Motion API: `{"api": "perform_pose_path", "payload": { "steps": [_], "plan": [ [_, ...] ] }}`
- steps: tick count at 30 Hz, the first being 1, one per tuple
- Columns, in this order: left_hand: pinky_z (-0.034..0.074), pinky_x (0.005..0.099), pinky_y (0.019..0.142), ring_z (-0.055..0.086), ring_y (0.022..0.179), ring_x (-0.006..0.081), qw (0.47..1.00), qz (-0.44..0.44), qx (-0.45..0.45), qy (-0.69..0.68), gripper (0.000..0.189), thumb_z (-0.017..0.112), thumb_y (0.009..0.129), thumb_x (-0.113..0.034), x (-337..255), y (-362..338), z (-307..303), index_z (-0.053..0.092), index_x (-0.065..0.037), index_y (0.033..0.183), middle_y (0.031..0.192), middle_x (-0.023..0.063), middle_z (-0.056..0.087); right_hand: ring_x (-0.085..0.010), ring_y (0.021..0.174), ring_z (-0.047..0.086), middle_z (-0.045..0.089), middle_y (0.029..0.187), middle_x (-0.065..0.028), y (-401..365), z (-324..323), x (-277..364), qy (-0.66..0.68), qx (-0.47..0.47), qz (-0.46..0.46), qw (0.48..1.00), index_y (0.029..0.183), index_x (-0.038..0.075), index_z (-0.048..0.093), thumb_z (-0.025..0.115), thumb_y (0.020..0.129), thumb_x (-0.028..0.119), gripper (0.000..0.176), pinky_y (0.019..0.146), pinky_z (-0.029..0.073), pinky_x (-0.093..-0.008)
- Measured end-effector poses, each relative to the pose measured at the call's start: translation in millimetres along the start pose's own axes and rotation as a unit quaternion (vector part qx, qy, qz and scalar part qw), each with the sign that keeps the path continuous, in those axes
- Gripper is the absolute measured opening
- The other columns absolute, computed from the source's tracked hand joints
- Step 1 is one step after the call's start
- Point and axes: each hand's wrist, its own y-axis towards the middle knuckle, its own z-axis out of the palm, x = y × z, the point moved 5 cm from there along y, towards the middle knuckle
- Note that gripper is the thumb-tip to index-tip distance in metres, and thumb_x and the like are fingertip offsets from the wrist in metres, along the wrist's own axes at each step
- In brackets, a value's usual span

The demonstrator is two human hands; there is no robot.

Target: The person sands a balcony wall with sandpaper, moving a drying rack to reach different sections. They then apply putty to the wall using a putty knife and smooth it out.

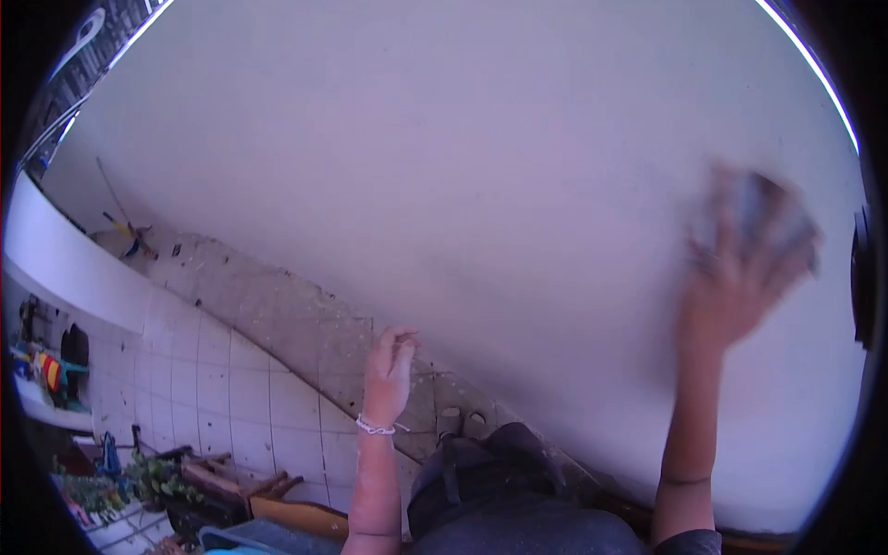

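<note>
Raised against the pale wall (481, 185), my right hand (740, 268) is blurred by motion, its fingers spread over a dark, flat pad (772, 217) that it presses on the wall surface. What the pad is made of is too smeared to tell. Faint grey marks show on the wall near it. Lower down, my left hand (390, 370) hangs in front of my body with its fingers loosely bent and nothing in it. A braided white bracelet (376, 425) circles the left wrist.
My feet (462, 422) stand on a tiled floor (277, 296) along the wall's base. Long-handled tools (137, 239) lie at the floor's far left end. A low white wall (74, 259) curves along the left. Wooden furniture (231, 486), potted plants (157, 476) and a blue container (250, 541) are at lower left.
</note>
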Motion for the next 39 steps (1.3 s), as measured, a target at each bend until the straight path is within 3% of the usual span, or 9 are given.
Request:
{"api": "perform_pose_path", "payload": {
  "steps": [3, 7, 13, 18, 20, 26, 31, 36, 39],
  "plan": [
    [0.035, 0.0416, 0.100, 0.060, 0.102, 0.0210, 0.982, 0.012, 0.064, 0.175, 0.024, 0.054, 0.097, -0.020, -10.0, -22.9, -0.5, 0.064, -0.010, 0.116, 0.106, 0.0051, 0.068, -0.0405, 0.142, 0.034, 0.042, 0.154, 0.0020, -35.6, 28.5, 78.5, 0.076, 0.135, -0.197, 0.968, 0.141, 0.046, 0.050, 0.055, 0.092, 0.029, 0.052, 0.116, 0.026, -0.0517],
    [0.012, 0.0518, 0.109, 0.048, 0.121, 0.0237, 0.919, -0.013, 0.040, 0.392, 0.029, 0.058, 0.094, -0.029, 4.9, -56.9, -58.3, 0.063, -0.017, 0.120, 0.115, 0.0004, 0.064, -0.0440, 0.140, 0.035, 0.044, 0.152, -0.0007, -113.7, 58.8, 13.9, 0.077, 0.132, -0.101, 0.983, 0.140, 0.043, 0.053, 0.062, 0.088, 0.024, 0.057, 0.115, 0.027, -0.0557],
    [0.016, 0.0526, 0.107, 0.045, 0.123, 0.0253, 0.925, -0.144, -0.161, 0.314, 0.036, 0.060, 0.090, -0.035, 41.4, -89.6, -128.1, 0.062, -0.019, 0.122, 0.116, 0.0033, 0.061, -0.0461, 0.144, 0.023, 0.025, 0.161, -0.0128, -23.8, 29.9, 27.6, 0.092, -0.081, 0.137, 0.983, 0.150, 0.039, 0.039, 0.062, 0.091, 0.027, 0.065, 0.115, 0.017, -0.0642],
    [0.014, 0.0519, 0.111, 0.040, 0.130, 0.0255, 0.913, -0.018, -0.080, 0.399, 0.039, 0.061, 0.089, -0.036, -19.0, -39.7, -20.3, 0.061, -0.022, 0.125, 0.126, 0.0059, 0.054, -0.0455, 0.141, 0.030, 0.035, 0.157, -0.0087, -35.1, 49.2, 132.9, 0.148, 0.068, -0.143, 0.976, 0.147, 0.042, 0.043, 0.065, 0.083, 0.017, 0.072, 0.114, 0.023, -0.0634],
    [0.013, 0.0524, 0.111, 0.040, 0.131, 0.0251, 0.913, 0.002, -0.070, 0.401, 0.040, 0.061, 0.089, -0.037, -24.0, -29.2, -9.0, 0.061, -0.022, 0.126, 0.127, 0.0051, 0.054, -0.0418, 0.139, 0.034, 0.041, 0.154, 0.0074, -77.2, 53.3, 99.7, 0.173, 0.114, -0.128, 0.970, 0.144, 0.044, 0.047, 0.060, 0.085, 0.015, 0.068, 0.113, 0.026, -0.0572],
    [0.013, 0.0565, 0.110, 0.041, 0.128, 0.0251, 0.931, -0.113, -0.076, 0.340, 0.038, 0.062, 0.089, -0.038, 36.0, -31.5, -44.2, 0.062, -0.022, 0.124, 0.125, 0.0040, 0.053, -0.0582, 0.142, 0.012, 0.017, 0.160, -0.0262, -53.2, 30.0, 3.4, 0.097, -0.005, 0.136, 0.986, 0.144, 0.037, 0.050, 0.060, 0.085, 0.009, 0.066, 0.109, 0.012, -0.0725],
    [0.014, 0.0542, 0.110, 0.041, 0.129, 0.0254, 0.947, -0.016, -0.095, 0.305, 0.036, 0.061, 0.090, -0.036, 19.7, 28.4, -32.1, 0.061, -0.024, 0.124, 0.125, 0.0058, 0.053, -0.0484, 0.144, 0.023, 0.029, 0.159, -0.0088, 78.6, 21.1, 114.8, 0.186, 0.030, 0.032, 0.982, 0.150, 0.036, 0.039, 0.056, 0.083, 0.007, 0.076, 0.114, 0.020, -0.0652],
    [0.016, 0.0533, 0.110, 0.041, 0.131, 0.0281, 0.904, 0.159, 0.049, 0.393, 0.039, 0.061, 0.090, -0.036, -26.8, 83.6, -51.4, 0.059, -0.025, 0.127, 0.127, 0.0076, 0.053, -0.0243, 0.142, 0.036, 0.038, 0.154, 0.0014, 13.2, 36.6, 185.2, 0.261, 0.056, -0.126, 0.956, 0.152, 0.033, 0.037, 0.054, 0.081, 0.004, 0.079, 0.109, 0.038, -0.0379],
    [0.019, 0.0544, 0.108, 0.044, 0.128, 0.0290, 0.901, 0.131, 0.051, 0.411, 0.038, 0.061, 0.090, -0.034, -3.3, 103.6, -141.6, 0.059, -0.023, 0.126, 0.127, 0.0085, 0.053, -0.0369, 0.144, 0.029, 0.035, 0.158, -0.0002, -30.5, 48.1, 140.7, 0.167, 0.036, -0.002, 0.985, 0.145, 0.041, 0.047, 0.057, 0.083, 0.012, 0.069, 0.114, 0.029, -0.0525]
  ]
}}
